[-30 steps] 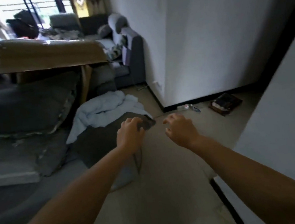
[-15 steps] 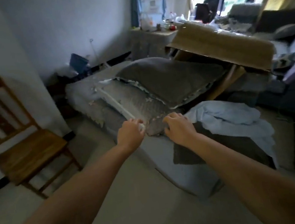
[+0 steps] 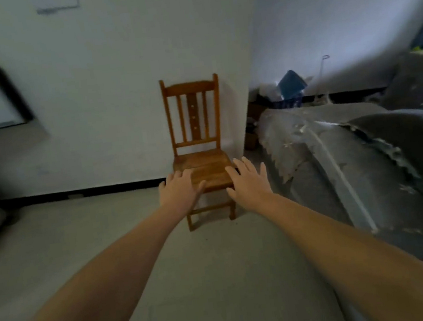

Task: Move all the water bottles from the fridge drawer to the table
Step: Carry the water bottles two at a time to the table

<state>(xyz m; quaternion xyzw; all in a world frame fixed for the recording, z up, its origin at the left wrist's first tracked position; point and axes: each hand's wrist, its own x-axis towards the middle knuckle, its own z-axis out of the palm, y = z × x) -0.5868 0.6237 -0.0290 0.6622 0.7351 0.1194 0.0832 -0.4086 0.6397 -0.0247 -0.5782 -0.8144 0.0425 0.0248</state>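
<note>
Both hands — left hand [image 3: 180,190], right hand [image 3: 248,184] — reach forward, each grip released, fingers straight.

no water bottles, fridge drawer or table are in my view. my left hand [image 3: 180,190] and right hand [image 3: 248,184] reach forward, palms down, fingers spread, each holding nothing.

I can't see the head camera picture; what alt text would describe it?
Two bare forearms reach forward with the left hand and right hand open and empty, in front of a wooden chair standing against a white wall. A grey covered mattress lies to the right.
</note>
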